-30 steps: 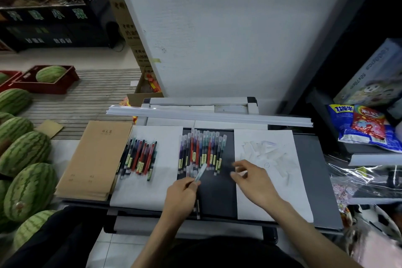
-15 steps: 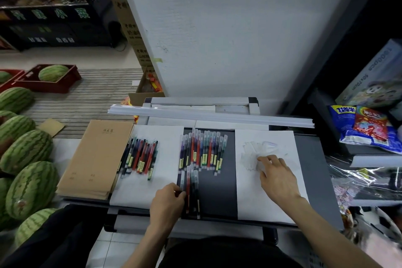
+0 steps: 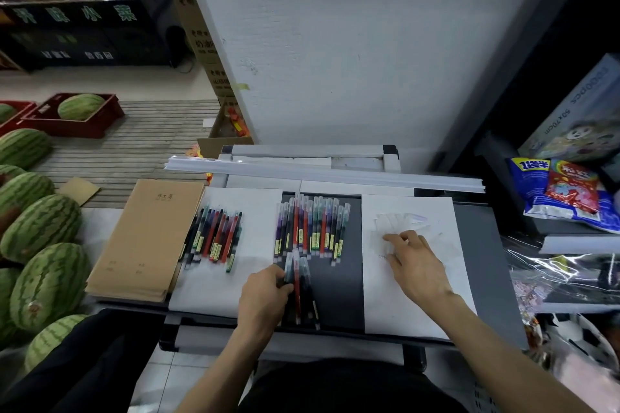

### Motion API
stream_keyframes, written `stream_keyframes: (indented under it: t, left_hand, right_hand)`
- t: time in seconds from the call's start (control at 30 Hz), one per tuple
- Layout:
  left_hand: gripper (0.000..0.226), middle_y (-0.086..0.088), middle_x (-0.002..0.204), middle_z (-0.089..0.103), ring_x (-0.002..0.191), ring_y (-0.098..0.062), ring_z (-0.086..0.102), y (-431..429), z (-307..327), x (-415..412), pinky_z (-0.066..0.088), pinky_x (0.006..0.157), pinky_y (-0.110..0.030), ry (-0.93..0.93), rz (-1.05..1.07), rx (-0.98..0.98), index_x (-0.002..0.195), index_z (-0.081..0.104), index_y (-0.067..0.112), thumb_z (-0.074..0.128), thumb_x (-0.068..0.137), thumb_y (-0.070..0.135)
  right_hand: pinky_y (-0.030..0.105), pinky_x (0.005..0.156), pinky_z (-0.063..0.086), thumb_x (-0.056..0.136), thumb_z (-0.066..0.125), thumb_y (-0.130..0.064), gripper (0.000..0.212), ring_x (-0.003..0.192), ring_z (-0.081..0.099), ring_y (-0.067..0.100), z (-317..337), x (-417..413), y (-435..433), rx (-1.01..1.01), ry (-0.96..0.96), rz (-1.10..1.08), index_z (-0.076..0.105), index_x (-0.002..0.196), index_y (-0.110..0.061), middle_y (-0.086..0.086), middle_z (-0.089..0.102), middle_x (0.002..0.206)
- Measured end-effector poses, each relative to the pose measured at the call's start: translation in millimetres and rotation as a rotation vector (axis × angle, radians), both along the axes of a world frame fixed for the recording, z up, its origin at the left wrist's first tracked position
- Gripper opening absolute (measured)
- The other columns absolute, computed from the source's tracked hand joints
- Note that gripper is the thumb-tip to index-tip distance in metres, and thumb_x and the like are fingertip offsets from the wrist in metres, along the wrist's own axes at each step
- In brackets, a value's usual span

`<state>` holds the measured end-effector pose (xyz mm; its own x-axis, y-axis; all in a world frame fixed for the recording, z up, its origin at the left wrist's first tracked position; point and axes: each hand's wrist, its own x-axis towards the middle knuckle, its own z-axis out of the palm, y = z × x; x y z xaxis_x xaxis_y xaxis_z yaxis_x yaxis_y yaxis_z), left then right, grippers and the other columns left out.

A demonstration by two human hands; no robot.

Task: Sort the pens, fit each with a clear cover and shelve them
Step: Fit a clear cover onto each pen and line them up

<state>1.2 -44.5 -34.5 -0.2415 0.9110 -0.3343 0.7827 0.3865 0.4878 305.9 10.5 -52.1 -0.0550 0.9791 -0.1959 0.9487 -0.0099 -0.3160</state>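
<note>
A row of capped pens [image 3: 310, 228] lies on the dark tray [image 3: 339, 282] in the middle. Below it sits a small cluster of pens [image 3: 302, 288]. My left hand [image 3: 265, 300] rests at the cluster's left side, fingertips pinching a pen. Another group of uncovered pens [image 3: 214, 238] lies on the white sheet [image 3: 255, 275] to the left. A heap of clear covers [image 3: 402, 223] lies on the right white sheet [image 3: 402, 308]. My right hand [image 3: 414, 265] reaches into that heap, its curled fingers touching the covers; whether it holds one cannot be told.
A stack of brown notebooks [image 3: 147, 238] lies left of the pens. A long white rail [image 3: 322, 173] crosses the back of the table. Watermelons [image 3: 40, 228] pile up at far left. Snack bags [image 3: 563, 191] and boxes fill the shelves at right.
My left hand set a covered pen down and dropped to the lower pen cluster. My right hand moved right and up from the tray's edge into the heap of clear covers.
</note>
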Motion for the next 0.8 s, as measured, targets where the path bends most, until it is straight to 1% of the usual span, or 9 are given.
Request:
stream_keyframes:
  t: [0.07, 0.17, 0.23, 0.37, 0.43, 0.53, 0.63, 0.7, 0.8]
  left_hand:
    - [0.017, 0.007, 0.076, 0.062, 0.07, -0.012, 0.057, -0.5, -1.3, 1.1, 0.05, 0.06, -0.036, 0.026, -0.014, -0.017, 0.085, 0.059, 0.022, 0.074, 0.09, 0.025]
    - [0.025, 0.009, 0.079, 0.06, 0.071, -0.008, 0.054, -1.1, -5.1, 0.3, 0.039, 0.056, -0.03, 0.023, -0.01, -0.02, 0.086, 0.051, 0.027, 0.076, 0.089, 0.026]
    - [0.027, 0.008, 0.08, 0.061, 0.072, -0.009, 0.055, 0.9, -8.3, -2.5, 0.042, 0.057, -0.031, 0.014, -0.002, -0.014, 0.085, 0.052, 0.027, 0.079, 0.088, 0.027]
    - [0.025, 0.005, 0.078, 0.063, 0.071, -0.013, 0.058, 7.8, -11.0, -7.6, 0.045, 0.058, -0.032, -0.013, 0.032, -0.001, 0.084, 0.055, 0.024, 0.08, 0.088, 0.026]
    - [0.022, 0.006, 0.082, 0.064, 0.072, -0.012, 0.059, 10.4, -12.6, -9.6, 0.044, 0.059, -0.031, -0.015, 0.026, -0.001, 0.087, 0.057, 0.024, 0.079, 0.089, 0.027]
    - [0.019, 0.003, 0.087, 0.067, 0.074, -0.013, 0.061, 13.2, -13.0, -11.8, 0.044, 0.061, -0.03, -0.037, 0.028, 0.003, 0.094, 0.061, 0.025, 0.079, 0.091, 0.03]
    - [0.014, 0.006, 0.083, 0.069, 0.067, -0.009, 0.064, 16.8, -5.7, -15.5, 0.049, 0.057, -0.026, -0.055, 0.049, 0.058, 0.101, 0.066, 0.022, 0.073, 0.095, 0.033]
    - [0.019, 0.003, 0.093, 0.071, 0.073, -0.008, 0.065, 21.8, 1.0, -23.7, 0.049, 0.063, -0.023, -0.028, 0.079, 0.105, 0.113, 0.068, 0.017, 0.069, 0.099, 0.029]
    - [0.028, -0.004, 0.119, 0.065, 0.093, -0.017, 0.062, 30.9, 3.5, -48.2, 0.052, 0.082, -0.034, 0.054, 0.121, 0.156, 0.126, 0.064, 0.014, 0.063, 0.101, 0.024]
  right_hand:
    - [0.03, 0.07, 0.049, 0.102, 0.052, -0.023, 0.039, 0.123, 0.048, 0.02, 0.9, -1.9, 1.6, -0.005, 0.016, -0.015, 0.053, 0.141, -0.028, 0.0, 0.052, 0.131]
    - [0.035, 0.077, 0.054, 0.102, 0.055, -0.033, 0.034, 0.12, 0.051, 0.023, 2.6, -4.6, 1.9, -0.016, 0.03, -0.052, 0.055, 0.135, -0.025, 0.003, 0.054, 0.126]
    - [0.037, 0.079, 0.054, 0.103, 0.055, -0.036, 0.03, 0.116, 0.053, 0.025, 2.6, -6.6, 1.8, -0.021, 0.037, -0.07, 0.056, 0.131, -0.022, 0.004, 0.055, 0.122]
    - [0.03, 0.068, 0.041, 0.103, 0.051, -0.021, 0.017, 0.09, 0.053, 0.024, 5.1, -8.7, 3.4, -0.025, 0.033, -0.125, 0.058, 0.117, -0.016, 0.006, 0.057, 0.114]
    - [0.03, 0.068, 0.041, 0.1, 0.053, -0.016, 0.016, 0.08, 0.053, 0.024, 5.4, -7.9, 4.0, -0.028, 0.072, -0.163, 0.059, 0.115, -0.013, 0.007, 0.059, 0.11]
    - [0.031, 0.07, 0.048, 0.095, 0.06, -0.012, 0.024, 0.084, 0.061, 0.024, 7.2, -7.6, 4.5, -0.041, 0.143, -0.222, 0.057, 0.119, -0.014, 0.007, 0.065, 0.109]
    - [0.034, 0.075, 0.054, 0.093, 0.063, -0.012, 0.034, 0.091, 0.066, 0.026, 8.6, -7.4, 2.9, -0.061, 0.178, -0.287, 0.055, 0.127, -0.016, 0.005, 0.068, 0.11]
    - [0.035, 0.074, 0.056, 0.092, 0.064, -0.012, 0.036, 0.087, 0.066, 0.025, 9.7, -6.4, 1.2, -0.048, 0.225, -0.331, 0.056, 0.127, -0.017, 0.005, 0.069, 0.107]
    - [0.031, 0.075, 0.054, 0.093, 0.065, -0.013, 0.032, 0.085, 0.065, 0.02, 15.7, -7.9, -4.1, -0.007, 0.329, -0.365, 0.062, 0.123, -0.022, 0.002, 0.069, 0.102]
